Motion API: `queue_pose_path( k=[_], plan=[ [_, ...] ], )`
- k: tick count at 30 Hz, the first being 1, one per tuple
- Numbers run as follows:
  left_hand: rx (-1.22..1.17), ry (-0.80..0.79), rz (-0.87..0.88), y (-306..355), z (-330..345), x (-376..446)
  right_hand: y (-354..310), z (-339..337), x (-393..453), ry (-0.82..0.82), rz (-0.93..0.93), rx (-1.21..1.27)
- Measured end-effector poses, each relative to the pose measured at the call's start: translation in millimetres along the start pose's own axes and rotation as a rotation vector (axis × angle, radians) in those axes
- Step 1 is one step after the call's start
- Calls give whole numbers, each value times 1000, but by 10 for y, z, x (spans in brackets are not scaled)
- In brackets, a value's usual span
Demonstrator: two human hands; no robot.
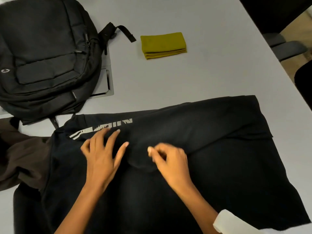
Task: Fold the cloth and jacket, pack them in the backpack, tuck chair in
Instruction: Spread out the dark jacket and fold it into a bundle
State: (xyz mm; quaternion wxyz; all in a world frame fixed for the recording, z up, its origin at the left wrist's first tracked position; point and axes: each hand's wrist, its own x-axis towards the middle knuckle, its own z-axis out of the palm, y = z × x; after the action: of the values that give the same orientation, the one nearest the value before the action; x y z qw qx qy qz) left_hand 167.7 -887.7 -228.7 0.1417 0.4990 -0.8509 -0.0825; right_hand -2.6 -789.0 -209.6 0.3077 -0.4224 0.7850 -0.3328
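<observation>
Judging by the yellow cloth (pixel 163 45) lying folded just right of the backpack (pixel 45 56), that step is done; the black jacket (pixel 177 157), on the table (pixel 211 22) below the backpack, is mid-fold. The left hand (pixel 101 159) presses it with spread fingers (pixel 124 146), the right hand (pixel 170 161) curls, apparently pinching fabric. The backpack looks zipped, contents hidden; packing and the chair remain.

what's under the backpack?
The backpack lies on the grey table, over a metal plate set in the tabletop. Only the plate's right edge shows. The rest of it, and anything else beneath, is covered.
</observation>
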Motion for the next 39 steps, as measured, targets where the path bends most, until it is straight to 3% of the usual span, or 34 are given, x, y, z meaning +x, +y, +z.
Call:
queue_pose_path(
  k=[2, 5, 8, 13, 20, 25, 35, 37, 39],
  plan=[
    [-71, -104, 28, 78, 76, 193, 52, 25, 277, 175, -245, -267],
    [35, -317, 25, 5, 234, 303, 258, 166, 658, -73, -377, -605],
    [131, -450, -85, -206, 324, 182, 504, 258, 819, -190, -361, -759],
    [139, -561, -146, -297, 343, 155, 748, 28, 911, 0, -124, -816],
    [135, -586, -165, -294, 343, 196, 1465, -1014, 1012, 188, 168, -887],
    [101, -561, -192, -307, 357, 167, 1739, -1360, 1001, 282, 240, -815],
    [32, -541, -177, -299, 327, 162, 1682, -1445, 988, 213, 228, -773],
    [-44, -488, -175, -297, 273, 138, 1689, -1446, 993, 219, 211, -773],
    [-123, -340, -256, -305, 251, 37, 1732, -1453, 1006, 212, 220, -755]
  ],
)
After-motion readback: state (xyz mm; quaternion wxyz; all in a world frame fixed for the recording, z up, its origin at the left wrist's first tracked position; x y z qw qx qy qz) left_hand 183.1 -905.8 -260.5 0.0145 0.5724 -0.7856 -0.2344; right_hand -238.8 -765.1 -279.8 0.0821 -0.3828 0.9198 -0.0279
